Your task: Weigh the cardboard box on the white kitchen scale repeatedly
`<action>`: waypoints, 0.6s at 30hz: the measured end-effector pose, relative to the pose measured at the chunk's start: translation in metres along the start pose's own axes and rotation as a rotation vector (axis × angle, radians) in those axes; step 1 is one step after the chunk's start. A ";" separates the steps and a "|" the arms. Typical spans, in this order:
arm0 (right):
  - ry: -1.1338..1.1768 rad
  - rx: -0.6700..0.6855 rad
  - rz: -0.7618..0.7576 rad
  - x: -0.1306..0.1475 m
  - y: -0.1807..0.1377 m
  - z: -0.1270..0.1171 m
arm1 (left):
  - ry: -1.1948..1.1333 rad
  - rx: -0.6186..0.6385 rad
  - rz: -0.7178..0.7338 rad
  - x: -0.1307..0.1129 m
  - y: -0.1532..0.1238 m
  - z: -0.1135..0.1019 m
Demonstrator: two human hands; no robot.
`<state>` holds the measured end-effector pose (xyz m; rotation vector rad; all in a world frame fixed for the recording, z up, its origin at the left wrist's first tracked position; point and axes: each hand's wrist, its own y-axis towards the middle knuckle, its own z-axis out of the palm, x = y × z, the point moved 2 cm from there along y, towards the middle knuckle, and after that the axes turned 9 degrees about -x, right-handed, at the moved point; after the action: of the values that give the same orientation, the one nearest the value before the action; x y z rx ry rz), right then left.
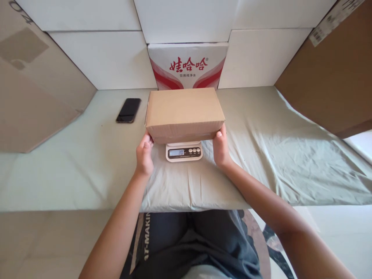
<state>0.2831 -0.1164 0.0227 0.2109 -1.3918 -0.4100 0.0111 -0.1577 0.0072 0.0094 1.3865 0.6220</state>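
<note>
A black phone (pixel 128 110) lies on the table (pixel 87 162). The left hand (pixel 144 155) holds the brown box (pixel 183 112) by its left end. It sits on a small white scale (pixel 184 152). The right hand (pixel 221 149) holds its right end.

The cardboard box (pixel 185 110) hides most of the scale (pixel 184 151), whose small display digits read unclearly.

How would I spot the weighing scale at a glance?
Find the pale green cloth covering the surface. At its middle sits a closed brown cardboard box; the small white scale peeks out under its near edge. Unlike the dark phone nearby, it shows lit digits and round buttons.
</note>
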 end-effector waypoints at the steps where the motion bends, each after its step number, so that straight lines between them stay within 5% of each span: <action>1: 0.009 -0.001 -0.003 0.000 0.000 0.000 | 0.000 0.002 0.000 0.000 0.000 0.000; 18: 0.027 -0.197 0.119 -0.007 0.020 -0.025 | -0.043 -0.052 -0.007 -0.005 0.008 0.005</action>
<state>0.3098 -0.0983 0.0199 -0.0275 -1.3208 -0.4411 0.0122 -0.1511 0.0154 -0.0235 1.3281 0.6490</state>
